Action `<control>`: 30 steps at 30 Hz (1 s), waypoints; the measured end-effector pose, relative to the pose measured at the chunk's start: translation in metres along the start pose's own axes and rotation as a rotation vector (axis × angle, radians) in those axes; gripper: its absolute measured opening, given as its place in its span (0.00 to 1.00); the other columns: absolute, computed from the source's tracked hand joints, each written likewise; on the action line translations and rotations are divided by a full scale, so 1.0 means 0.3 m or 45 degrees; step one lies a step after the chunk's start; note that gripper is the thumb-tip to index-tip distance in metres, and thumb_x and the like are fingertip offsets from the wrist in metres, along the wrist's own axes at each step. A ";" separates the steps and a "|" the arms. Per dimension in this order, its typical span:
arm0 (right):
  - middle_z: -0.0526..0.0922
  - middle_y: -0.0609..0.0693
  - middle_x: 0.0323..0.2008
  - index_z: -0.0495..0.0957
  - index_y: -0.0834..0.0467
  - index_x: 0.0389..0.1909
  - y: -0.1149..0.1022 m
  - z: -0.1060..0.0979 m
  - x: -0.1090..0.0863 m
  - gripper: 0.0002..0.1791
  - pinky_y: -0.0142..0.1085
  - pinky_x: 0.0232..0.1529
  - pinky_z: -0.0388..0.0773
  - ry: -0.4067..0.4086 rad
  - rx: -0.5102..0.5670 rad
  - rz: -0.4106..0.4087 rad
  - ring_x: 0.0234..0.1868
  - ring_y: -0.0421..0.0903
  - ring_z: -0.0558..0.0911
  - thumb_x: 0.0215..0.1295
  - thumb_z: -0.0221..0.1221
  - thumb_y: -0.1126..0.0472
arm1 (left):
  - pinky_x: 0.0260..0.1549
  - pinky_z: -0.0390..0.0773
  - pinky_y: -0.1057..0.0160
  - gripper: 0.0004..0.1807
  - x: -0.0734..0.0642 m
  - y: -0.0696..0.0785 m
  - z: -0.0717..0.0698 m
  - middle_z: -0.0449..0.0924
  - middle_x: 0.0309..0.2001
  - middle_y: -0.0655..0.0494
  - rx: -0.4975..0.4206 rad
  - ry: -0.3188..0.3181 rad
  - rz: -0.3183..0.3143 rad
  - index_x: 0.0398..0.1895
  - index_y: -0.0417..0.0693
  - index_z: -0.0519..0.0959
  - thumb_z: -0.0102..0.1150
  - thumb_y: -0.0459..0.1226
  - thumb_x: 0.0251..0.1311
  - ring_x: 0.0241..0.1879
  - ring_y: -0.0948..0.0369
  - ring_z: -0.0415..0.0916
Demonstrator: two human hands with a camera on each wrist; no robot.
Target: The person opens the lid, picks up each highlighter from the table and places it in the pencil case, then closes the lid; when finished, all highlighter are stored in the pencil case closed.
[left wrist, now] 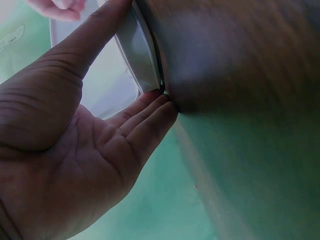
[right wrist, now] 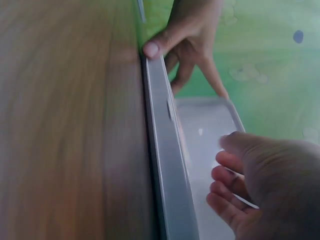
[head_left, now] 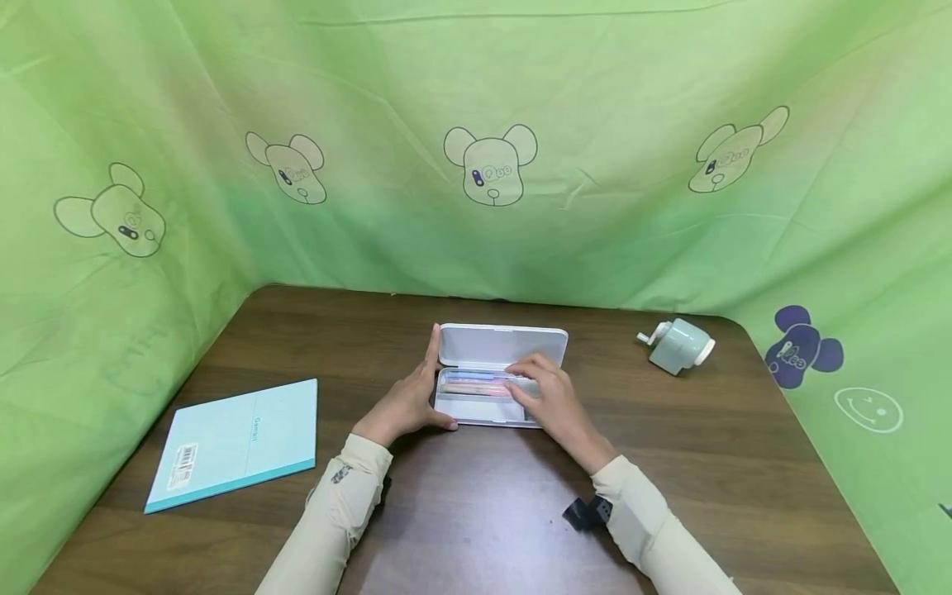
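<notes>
A white pencil case (head_left: 476, 410) lies on the table with its lid (head_left: 494, 342) raised at the back. Several pink and blue pens (head_left: 470, 385) lie in its rear compartment. My left hand (head_left: 407, 403) grips the case's left end, thumb at the front corner and longer fingers stretched along the side toward the lid. In the left wrist view, fingertips meet the case's lower edge. Over the right half of the case is my right hand (head_left: 556, 403), its thumb and fingertips close to the pens' right ends. The right wrist view shows its fingers (right wrist: 227, 182) loosely bent with nothing visible between them.
A light blue notebook (head_left: 230, 442) lies at the left of the brown table (head_left: 476, 512). Toward the back right stands a pale green pencil sharpener (head_left: 678, 347) with a crank. Green cloth (head_left: 387, 240) with bear-head prints hangs behind and at both sides.
</notes>
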State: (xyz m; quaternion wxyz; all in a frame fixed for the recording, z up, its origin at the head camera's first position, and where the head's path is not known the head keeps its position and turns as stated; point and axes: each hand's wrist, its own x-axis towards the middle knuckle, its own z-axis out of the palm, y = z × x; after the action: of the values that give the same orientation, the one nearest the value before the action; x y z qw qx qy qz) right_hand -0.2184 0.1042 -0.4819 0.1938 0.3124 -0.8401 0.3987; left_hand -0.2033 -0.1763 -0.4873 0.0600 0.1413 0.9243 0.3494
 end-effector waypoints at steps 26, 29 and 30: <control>0.77 0.76 0.68 0.62 0.70 0.81 0.082 -0.161 -0.034 0.38 0.55 0.76 0.67 -0.055 0.678 0.952 0.73 0.67 0.75 0.92 0.27 0.44 | 0.63 0.77 0.37 0.87 -0.022 0.056 -0.014 0.75 0.71 0.30 -0.047 0.055 -0.046 0.87 0.52 0.26 0.93 0.39 0.41 0.64 0.35 0.79; 0.76 0.75 0.68 0.66 0.71 0.77 0.086 -0.161 -0.040 0.38 0.53 0.76 0.68 -0.052 0.703 0.955 0.72 0.66 0.75 0.92 0.31 0.43 | 0.63 0.77 0.37 0.76 -0.029 0.080 -0.024 0.73 0.71 0.28 -0.049 0.024 -0.102 0.84 0.46 0.39 0.92 0.37 0.44 0.65 0.36 0.78; 0.77 0.74 0.67 0.68 0.72 0.74 0.090 -0.161 -0.043 0.37 0.51 0.75 0.69 -0.058 0.694 0.936 0.70 0.65 0.76 0.92 0.32 0.44 | 0.64 0.76 0.36 0.71 -0.033 0.094 -0.033 0.73 0.71 0.28 -0.053 0.002 -0.113 0.82 0.45 0.44 0.91 0.36 0.45 0.65 0.37 0.78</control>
State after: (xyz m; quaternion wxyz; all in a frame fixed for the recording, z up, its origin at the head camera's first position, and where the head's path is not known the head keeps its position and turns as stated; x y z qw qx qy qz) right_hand -0.2238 0.1603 -0.4749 -0.0684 0.0419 -0.7638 0.6405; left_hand -0.1898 -0.1652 -0.4612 0.0777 0.0988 0.9222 0.3656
